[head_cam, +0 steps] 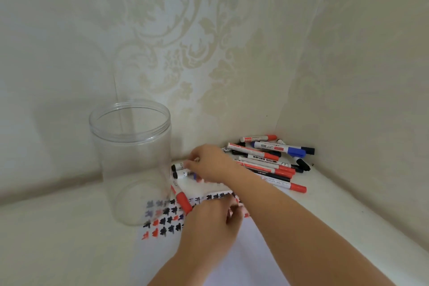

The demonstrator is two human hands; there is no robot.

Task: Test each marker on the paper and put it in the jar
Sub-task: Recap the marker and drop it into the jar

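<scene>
My right hand (210, 165), at centre frame, has its fingers curled over the short black-capped markers (180, 169) lying just right of the jar; whether it has actually closed on one I cannot tell. My left hand (209, 220), lower centre, pinches a red-capped marker (182, 199), tilted up-left over the paper (243, 251) so it can be tested there. The paper lies at lower centre, its upper left corner already filled with red, black and blue test marks (164, 220). The clear plastic jar (131, 160) stands upright at centre left, lidless and apparently empty, touching the paper's edge for a short drop. The untested marker pile (271, 162) sits at centre right in the table (58, 239) corner, within reach.
</scene>
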